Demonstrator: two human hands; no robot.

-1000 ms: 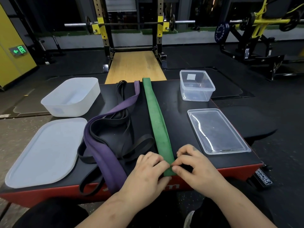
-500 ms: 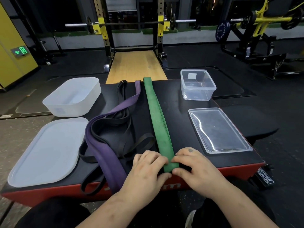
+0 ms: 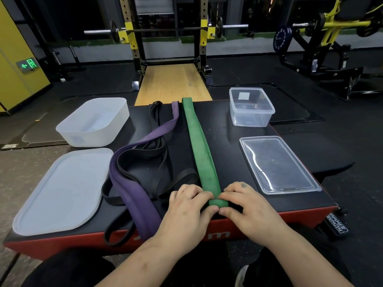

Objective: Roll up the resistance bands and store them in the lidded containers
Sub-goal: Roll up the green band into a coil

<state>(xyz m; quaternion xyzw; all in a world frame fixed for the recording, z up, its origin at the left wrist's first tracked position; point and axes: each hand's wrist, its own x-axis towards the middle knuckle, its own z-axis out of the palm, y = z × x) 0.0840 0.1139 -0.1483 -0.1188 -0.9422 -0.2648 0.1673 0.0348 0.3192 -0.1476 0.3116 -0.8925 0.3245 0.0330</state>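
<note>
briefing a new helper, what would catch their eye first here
First the green band lying straight down the platform, its near end rolled between left hand and right hand. Left of it, the purple band tangles with black bands; a white tub and clear tub stand at the far corners.

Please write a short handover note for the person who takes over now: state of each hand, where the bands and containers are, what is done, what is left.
Left hand and right hand: both pinch the rolled near end of the green band, stretched along the platform.
Purple band and black bands: loose, tangled to its left.
White container and white lid at left, clear container and clear lid at right; both containers uncovered, no band inside.
Done: first turns of green. Left: everything else.
</note>
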